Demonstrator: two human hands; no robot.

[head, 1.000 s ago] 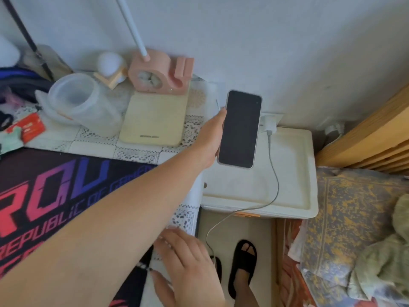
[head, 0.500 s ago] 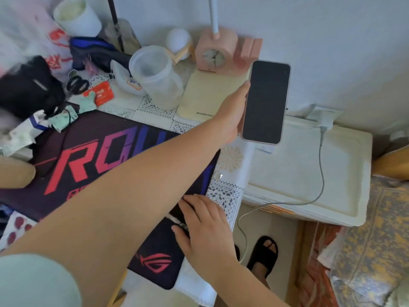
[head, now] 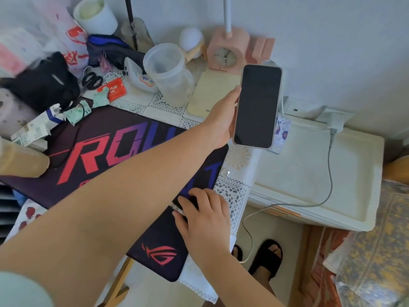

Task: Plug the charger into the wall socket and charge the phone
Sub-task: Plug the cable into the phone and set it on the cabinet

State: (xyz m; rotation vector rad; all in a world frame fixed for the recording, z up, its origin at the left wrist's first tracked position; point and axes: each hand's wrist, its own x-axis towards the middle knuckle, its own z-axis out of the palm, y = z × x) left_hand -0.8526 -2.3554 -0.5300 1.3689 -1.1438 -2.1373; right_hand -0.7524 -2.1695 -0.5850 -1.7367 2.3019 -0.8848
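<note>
Cluttered desk (head: 141, 103) against pale wall. One phone (head: 257, 106), screen dark, gripped edgewise in left hand (head: 221, 122), held off the desk's right edge. One charger (head: 335, 125) plugged in; one cable (head: 329, 173) trailing down. Right hand (head: 203, 216) fingers curled onto cable end on "ROG" mat (head: 115, 156). Clear room over white box (head: 309, 178).

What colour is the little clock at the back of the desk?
Pale pink, with a light cream dial; the clock shows best in the head view, beside the wall.
</note>
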